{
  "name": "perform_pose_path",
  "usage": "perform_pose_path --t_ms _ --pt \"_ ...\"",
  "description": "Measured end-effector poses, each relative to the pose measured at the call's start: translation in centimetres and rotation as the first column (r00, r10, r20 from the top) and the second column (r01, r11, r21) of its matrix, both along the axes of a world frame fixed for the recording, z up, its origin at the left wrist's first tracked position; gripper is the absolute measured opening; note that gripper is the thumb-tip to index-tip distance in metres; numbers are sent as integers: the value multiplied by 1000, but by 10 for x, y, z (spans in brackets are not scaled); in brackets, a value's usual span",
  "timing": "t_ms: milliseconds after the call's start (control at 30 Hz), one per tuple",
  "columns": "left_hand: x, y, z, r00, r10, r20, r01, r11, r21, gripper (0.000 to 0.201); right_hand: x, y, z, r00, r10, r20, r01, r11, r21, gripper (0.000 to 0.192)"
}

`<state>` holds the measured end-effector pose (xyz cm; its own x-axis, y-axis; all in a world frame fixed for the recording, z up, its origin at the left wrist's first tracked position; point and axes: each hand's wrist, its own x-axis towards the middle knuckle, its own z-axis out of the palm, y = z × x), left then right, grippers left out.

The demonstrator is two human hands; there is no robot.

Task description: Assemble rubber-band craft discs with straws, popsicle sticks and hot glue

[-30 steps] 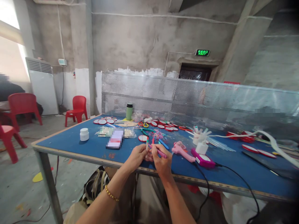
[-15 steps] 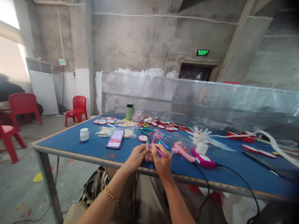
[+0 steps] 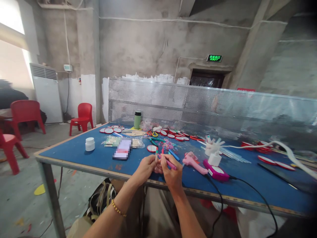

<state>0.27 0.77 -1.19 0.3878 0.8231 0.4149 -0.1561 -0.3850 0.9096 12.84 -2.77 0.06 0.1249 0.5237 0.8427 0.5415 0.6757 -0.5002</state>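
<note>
Close to the table's front edge, my left hand [image 3: 145,168] pinches a small pale stick [image 3: 157,154] upright, with red and green colour at its top. My right hand [image 3: 172,174] is closed around a pink marker pen [image 3: 170,163], held in a writing grip and pointing at the stick. Whether the pen's tip touches the stick is too small to tell. Just beyond my hands lie a blue pen [image 3: 174,154] and a round red-rimmed disc [image 3: 152,148]. A pink glue gun [image 3: 194,163] rests to the right of my right hand.
The blue table [image 3: 74,150] bears a phone [image 3: 122,148], a white jar [image 3: 90,144], a green bottle [image 3: 137,119] and coloured bands [image 3: 167,144]. On the right are a white cup of sticks [image 3: 210,148], a magenta box [image 3: 218,172] and trailing cables. A perforated metal screen [image 3: 158,102] stands behind.
The view has shifted slightly. Both hands keep nearly the same pose and grip, and the stick's top now shows red above the green.
</note>
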Motion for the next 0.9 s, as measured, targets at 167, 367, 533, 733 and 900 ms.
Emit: perform_pose_path --t_ms 167,367,533,733,900 --pt "1 0 -1 999 -36 21 36 999 -11 37 0 0 0 1000 -4 8 4 1000 9 17" --pt "0 3 -3 999 16 -32 -16 1000 18 38 0 0 1 1000 -7 19 7 1000 17 18" --pt "0 -1 1 999 14 -39 -13 1000 26 41 0 2 1 1000 -3 18 3 1000 17 18" --pt "-1 -1 1 997 56 -58 -54 998 38 43 0 0 1 999 -9 33 9 1000 16 18" --pt "-1 1 -2 996 72 -45 -70 997 38 42 -1 0 3 1000 -12 25 12 1000 26 18"
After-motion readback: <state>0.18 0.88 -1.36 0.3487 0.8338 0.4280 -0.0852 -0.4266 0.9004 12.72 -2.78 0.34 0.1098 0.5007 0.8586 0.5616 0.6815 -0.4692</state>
